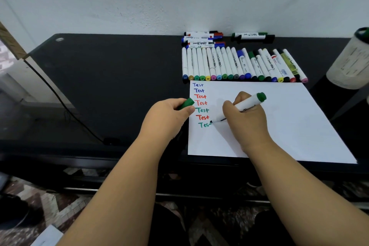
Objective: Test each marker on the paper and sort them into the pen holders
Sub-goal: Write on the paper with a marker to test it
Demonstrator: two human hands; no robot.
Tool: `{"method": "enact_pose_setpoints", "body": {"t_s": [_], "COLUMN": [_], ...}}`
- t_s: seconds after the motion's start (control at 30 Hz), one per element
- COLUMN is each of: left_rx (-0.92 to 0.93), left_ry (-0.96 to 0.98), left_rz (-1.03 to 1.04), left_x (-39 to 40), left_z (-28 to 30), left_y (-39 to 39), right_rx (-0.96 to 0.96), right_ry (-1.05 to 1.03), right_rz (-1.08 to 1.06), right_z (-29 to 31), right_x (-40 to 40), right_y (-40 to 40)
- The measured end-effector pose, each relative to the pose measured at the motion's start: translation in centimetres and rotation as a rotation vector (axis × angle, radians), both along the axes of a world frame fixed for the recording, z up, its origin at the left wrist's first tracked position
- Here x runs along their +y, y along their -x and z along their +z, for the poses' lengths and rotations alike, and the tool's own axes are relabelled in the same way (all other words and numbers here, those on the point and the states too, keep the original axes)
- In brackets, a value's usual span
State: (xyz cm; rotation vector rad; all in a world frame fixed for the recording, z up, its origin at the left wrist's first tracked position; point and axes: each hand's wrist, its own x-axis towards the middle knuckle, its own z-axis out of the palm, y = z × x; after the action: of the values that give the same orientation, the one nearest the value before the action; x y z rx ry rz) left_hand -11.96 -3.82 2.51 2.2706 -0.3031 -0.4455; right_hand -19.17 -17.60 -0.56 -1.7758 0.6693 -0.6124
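Note:
My right hand (246,118) grips a white marker with a green end (252,102), its tip touching the white paper (289,122) at the end of a green "Tes". Above it run several lines of "Test" in blue, red and green. My left hand (166,117) holds the green cap (187,103) at the paper's left edge. A row of several white markers (239,66) with coloured caps lies just behind the paper. More markers (201,39) lie by the wall, and two others (252,37) to their right. A pale mesh pen holder (349,62) with a green-capped marker in it stands at far right.
The paper and markers lie on a black table (109,78) against a white wall. A black cable (65,110) runs along the table's left side. Patterned floor shows below the front edge.

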Motion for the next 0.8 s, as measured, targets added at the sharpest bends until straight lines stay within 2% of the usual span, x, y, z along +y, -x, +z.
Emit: {"method": "enact_pose_setpoints", "body": {"t_s": [0.13,0.23,0.4,0.5,0.8], "left_rx": [-0.001,0.019,0.066,0.089,0.082], "left_ry": [0.009,0.041,0.108,0.142,0.222], "left_rz": [-0.003,-0.011,-0.075,-0.142,-0.233], "left_x": [0.0,0.1,0.3,0.2,-0.4], "left_z": [0.0,0.0,-0.2,-0.2,-0.3], "left_y": [0.0,0.2,0.2,0.4,1.0], "right_rx": [0.027,0.030,-0.152,-0.238,-0.195], "right_ry": [0.018,-0.043,-0.406,-0.530,-0.437], "right_rz": [0.025,-0.001,-0.085,-0.065,0.071], "right_z": [0.1,0.2,1.4,2.3,2.4], "right_x": [-0.1,-0.2,-1.3,-1.8,-0.7], "right_y": [0.0,0.0,0.0,0.2,0.2]}}
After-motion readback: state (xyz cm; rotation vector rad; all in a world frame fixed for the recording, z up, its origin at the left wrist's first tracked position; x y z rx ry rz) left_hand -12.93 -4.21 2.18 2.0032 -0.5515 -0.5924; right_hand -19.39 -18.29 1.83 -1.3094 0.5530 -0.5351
